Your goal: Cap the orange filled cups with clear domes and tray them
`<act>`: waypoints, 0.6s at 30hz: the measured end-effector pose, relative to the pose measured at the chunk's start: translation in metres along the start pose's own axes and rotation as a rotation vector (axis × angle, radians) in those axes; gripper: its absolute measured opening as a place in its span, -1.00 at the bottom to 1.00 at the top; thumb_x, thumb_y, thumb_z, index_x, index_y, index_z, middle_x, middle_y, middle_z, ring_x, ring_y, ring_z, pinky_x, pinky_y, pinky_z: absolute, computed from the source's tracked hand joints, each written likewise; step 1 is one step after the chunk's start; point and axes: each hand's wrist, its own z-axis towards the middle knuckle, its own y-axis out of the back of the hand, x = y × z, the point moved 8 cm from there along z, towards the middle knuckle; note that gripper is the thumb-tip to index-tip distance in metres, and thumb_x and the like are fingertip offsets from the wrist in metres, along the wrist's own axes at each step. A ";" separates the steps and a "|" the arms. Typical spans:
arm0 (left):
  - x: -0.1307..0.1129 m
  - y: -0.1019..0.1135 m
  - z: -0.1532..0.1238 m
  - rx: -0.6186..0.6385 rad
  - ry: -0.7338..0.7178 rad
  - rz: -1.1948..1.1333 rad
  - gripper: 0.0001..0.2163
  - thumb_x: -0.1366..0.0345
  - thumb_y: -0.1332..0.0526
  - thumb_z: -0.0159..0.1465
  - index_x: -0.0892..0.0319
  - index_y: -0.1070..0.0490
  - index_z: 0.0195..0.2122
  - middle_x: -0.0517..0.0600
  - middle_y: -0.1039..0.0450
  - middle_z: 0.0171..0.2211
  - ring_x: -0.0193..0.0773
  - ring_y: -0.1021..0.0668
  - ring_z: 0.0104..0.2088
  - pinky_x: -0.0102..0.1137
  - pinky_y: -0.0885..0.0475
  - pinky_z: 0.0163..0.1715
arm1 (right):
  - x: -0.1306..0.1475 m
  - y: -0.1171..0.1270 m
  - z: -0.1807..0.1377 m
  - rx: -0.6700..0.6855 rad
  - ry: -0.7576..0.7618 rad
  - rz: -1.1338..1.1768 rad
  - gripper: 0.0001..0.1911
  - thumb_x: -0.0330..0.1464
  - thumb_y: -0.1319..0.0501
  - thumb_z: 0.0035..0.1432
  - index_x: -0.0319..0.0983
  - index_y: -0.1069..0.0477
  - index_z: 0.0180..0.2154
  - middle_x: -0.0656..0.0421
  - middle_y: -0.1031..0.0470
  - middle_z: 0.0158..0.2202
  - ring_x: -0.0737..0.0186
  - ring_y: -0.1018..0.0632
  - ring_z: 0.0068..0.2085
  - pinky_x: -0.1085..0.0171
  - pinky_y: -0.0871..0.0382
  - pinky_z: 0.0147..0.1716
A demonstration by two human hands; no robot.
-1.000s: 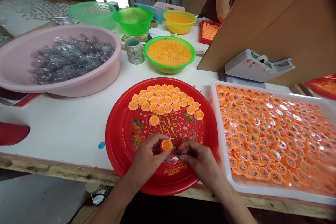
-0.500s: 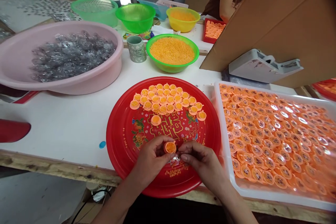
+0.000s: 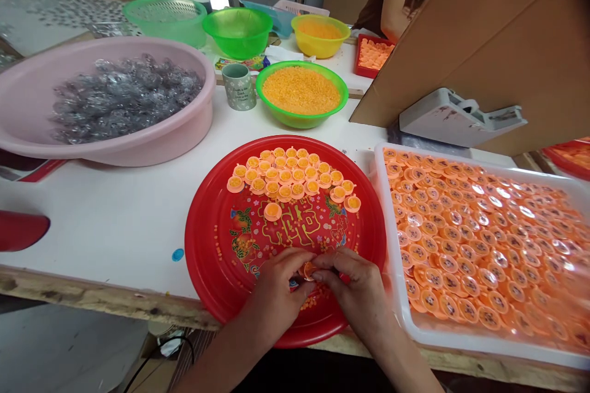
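My left hand (image 3: 275, 285) and my right hand (image 3: 354, 282) meet over the near part of a red round tray (image 3: 207, 239). Both pinch one small orange cup (image 3: 308, 269) filled with yellow beads; most of it is hidden by my fingers. Earlier my right hand held a small clear lid against it; the lid is hidden now. Several filled orange cups (image 3: 290, 178) lie in rows on the far half of the tray. Loose yellow beads (image 3: 308, 304) are scattered on the tray under my hands.
A white bin (image 3: 391, 270) of capped orange cups sits at right. A pink basin (image 3: 152, 141) holds clear lids, a green bowl (image 3: 302, 120) yellow beads, beside a mug (image 3: 238, 87). Behind are more bowls, a cardboard sheet (image 3: 483, 31), a grey device (image 3: 456, 120), and other people.
My hands have closed together and lowered toward the tray. The orange cup, plainly visible before between my left fingers, is now mostly covered by both hands' fingers.
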 end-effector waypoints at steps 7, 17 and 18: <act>-0.007 0.003 0.002 0.033 0.062 -0.194 -0.79 0.45 -0.24 0.13 0.17 -0.55 -0.20 0.06 -0.55 -0.17 -0.15 -0.59 -0.16 -0.36 -0.50 -0.19 | 0.016 0.004 -0.009 -0.147 0.172 -0.208 -0.76 -0.57 -0.24 0.13 -0.14 -0.46 -0.21 0.26 -0.50 -0.36 0.30 -0.53 -0.33 0.36 -0.40 -0.33; -0.011 0.017 -0.007 -0.111 -0.011 -0.393 -0.83 0.40 -0.31 0.18 0.02 -0.58 -0.22 -0.06 -0.58 -0.18 -0.27 -0.61 -0.20 -0.49 -0.55 -0.21 | 0.024 0.011 -0.023 -0.306 0.154 -0.090 -0.91 -0.47 -0.25 0.19 -0.15 -0.46 -0.31 0.27 -0.56 -0.44 0.34 -0.57 -0.46 0.43 -0.45 -0.46; -0.014 0.018 -0.007 -0.107 -0.031 -0.392 -0.83 0.40 -0.31 0.19 0.01 -0.57 -0.22 -0.07 -0.58 -0.18 -0.27 -0.61 -0.19 -0.49 -0.55 -0.20 | 0.029 0.012 -0.024 -0.309 0.181 -0.116 -0.89 -0.48 -0.25 0.18 -0.14 -0.46 -0.31 0.27 -0.56 -0.44 0.33 -0.57 -0.45 0.43 -0.45 -0.45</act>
